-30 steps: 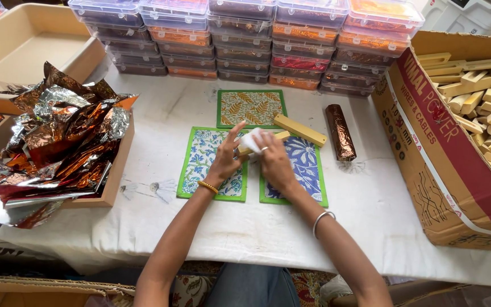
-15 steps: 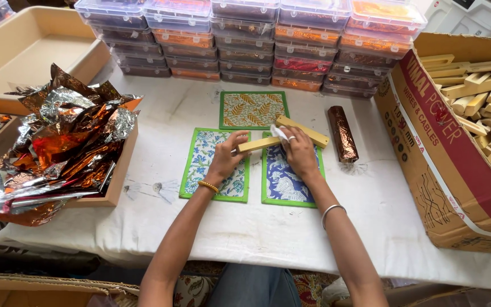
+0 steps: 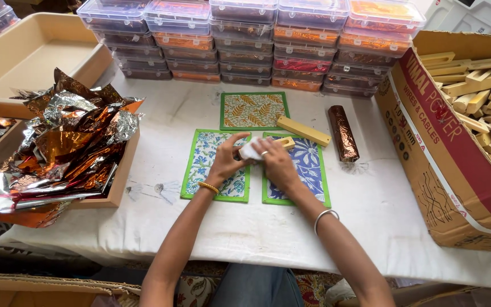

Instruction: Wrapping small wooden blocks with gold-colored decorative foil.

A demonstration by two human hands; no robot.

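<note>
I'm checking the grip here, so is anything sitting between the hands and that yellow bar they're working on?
Partly. A white cloth or tissue lies between the left hand, the right hand and the pale yellow bar. The cloth is bunched over the bar's near end, and only the bar's far tip pokes out uncovered.

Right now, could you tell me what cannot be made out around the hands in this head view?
- Yellow bar: mostly hidden by the right hand and white cloth.
- Left hand: fingertips hidden behind the cloth, so its grip is unclear.
- Clear boxes: contents too blurred through the lids.
- Cardboard box: cut off by the right edge.
</note>
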